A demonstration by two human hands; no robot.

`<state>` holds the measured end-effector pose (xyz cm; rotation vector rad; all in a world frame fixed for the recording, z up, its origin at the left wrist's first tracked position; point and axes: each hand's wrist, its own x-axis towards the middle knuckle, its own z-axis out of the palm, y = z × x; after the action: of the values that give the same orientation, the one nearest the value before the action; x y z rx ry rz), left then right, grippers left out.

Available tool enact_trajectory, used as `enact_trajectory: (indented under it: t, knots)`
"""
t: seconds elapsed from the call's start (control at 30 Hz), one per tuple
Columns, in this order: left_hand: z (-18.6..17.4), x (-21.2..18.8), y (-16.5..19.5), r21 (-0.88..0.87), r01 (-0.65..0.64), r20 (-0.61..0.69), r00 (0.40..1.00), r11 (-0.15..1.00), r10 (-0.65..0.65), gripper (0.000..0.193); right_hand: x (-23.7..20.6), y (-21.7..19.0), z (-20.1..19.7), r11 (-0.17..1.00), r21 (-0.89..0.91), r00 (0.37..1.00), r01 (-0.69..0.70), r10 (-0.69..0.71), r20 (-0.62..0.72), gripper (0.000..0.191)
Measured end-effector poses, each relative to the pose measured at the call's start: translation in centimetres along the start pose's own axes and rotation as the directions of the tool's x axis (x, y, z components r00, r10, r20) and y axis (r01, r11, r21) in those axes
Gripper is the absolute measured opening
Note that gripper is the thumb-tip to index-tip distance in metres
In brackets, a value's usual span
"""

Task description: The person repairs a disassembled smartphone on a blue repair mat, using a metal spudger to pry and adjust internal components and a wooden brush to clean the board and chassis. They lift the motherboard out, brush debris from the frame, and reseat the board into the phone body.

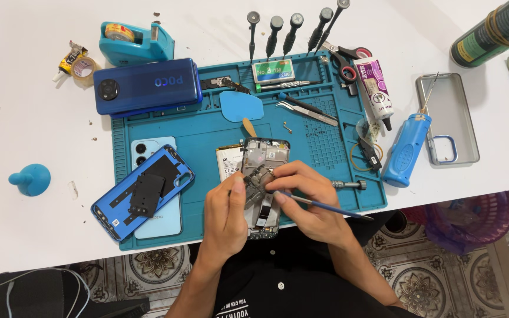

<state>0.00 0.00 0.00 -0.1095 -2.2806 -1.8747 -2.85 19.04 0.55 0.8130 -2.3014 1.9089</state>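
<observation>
An opened phone (264, 154) lies face down on the blue repair mat (207, 132), its frame and boards exposed, with a white battery (228, 161) at its left side. My left hand (226, 213) rests on the phone's lower left part, thumb pressing on the inner parts. My right hand (305, 199) holds a thin blue-handled tool (324, 206), its tip touching the phone's inner board. A small orange pick (248, 126) lies just above the phone.
On the mat lie a blue back cover (142, 192) over a light blue phone, tweezers (306, 112), a blue triangular pick (241, 106) and a screwdriver bit (349, 185). A dark blue phone (146, 86), tape dispenser (135, 41), screwdrivers (293, 29), glue tube (376, 91), clear case (448, 118) surround it.
</observation>
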Motion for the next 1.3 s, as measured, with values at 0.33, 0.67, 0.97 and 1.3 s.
enact_trajectory:
  t: [0.33,0.67,0.97,1.3]
  knots:
    - [-0.8,1.2,1.5,0.039,-0.001,0.045,0.999,0.999,-0.001,0.037,0.7,-0.1,0.4,1.0,-0.003,0.994,0.03,-0.03,-0.104,0.017]
    - [-1.4,1.4,1.6,-0.009,0.044,0.008,0.999,0.999,-0.044,0.04,0.7,-0.1,1.7,0.983,0.179,0.975,0.04,0.001,-0.221,0.016]
    - [-2.0,1.8,1.3,0.059,0.02,0.0,1.0,0.998,-0.02,0.042,1.9,-1.3,1.8,0.995,-0.006,0.994,0.1,-0.1,0.038,0.019]
    - [-2.3,1.7,1.2,0.089,0.014,-0.008,1.0,0.996,-0.014,0.042,2.1,-1.4,2.3,1.0,-0.007,0.999,0.031,-0.03,0.033,0.017]
